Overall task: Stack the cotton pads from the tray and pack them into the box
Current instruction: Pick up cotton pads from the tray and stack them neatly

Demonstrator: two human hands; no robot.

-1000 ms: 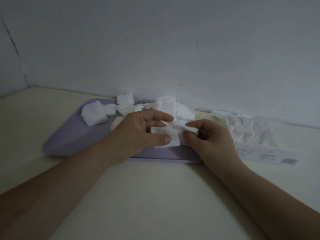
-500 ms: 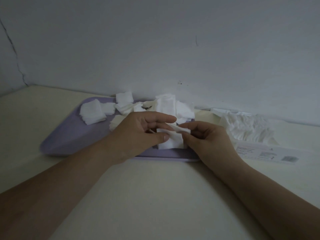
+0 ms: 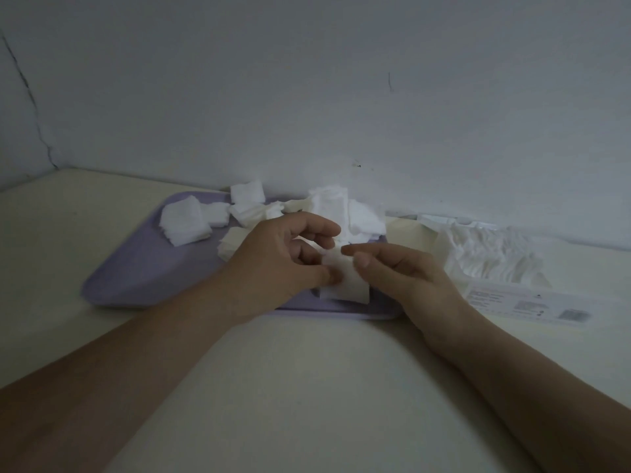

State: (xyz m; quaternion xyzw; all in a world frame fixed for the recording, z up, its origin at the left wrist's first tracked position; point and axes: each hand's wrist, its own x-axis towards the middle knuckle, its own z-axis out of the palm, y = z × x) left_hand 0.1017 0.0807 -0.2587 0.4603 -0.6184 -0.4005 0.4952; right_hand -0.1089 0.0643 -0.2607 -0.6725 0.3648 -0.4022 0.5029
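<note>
Head view, dim light.

A small stack of cotton pads [image 3: 345, 285] is being held upright at the near right edge of the lilac tray [image 3: 136, 268], with its lower edge touching the tray floor. It is being gripped by the left hand [image 3: 283, 257]: the thumb is being pressed against the near face and the fingers are being curled over the far side. The right hand [image 3: 406, 271] is being held just beside the stack's upper right corner. Its fingers are loosely curled, with thumb and forefinger close together. Whether a pad is being pinched between them cannot be told.

More cotton pads are lying on the tray. A squared pile [image 3: 184, 225] is sitting at the far left, and a loose heap [image 3: 341, 213] is lying along the far edge, close to the wall [image 3: 307, 80].

The box [image 3: 546, 298] is lying on the cream table [image 3: 307, 387], just to the right of the tray and open at the top. Packed pads [image 3: 495, 261] are being held in it on edge, in rows. Lines of print [image 3: 485, 298] and a square code patch [image 3: 575, 315] are being carried on its white near side. Both are too small and blurred to be read, so no brand can be made out.

A dark crack [image 3: 30, 104] is running down the wall at the far left.
</note>
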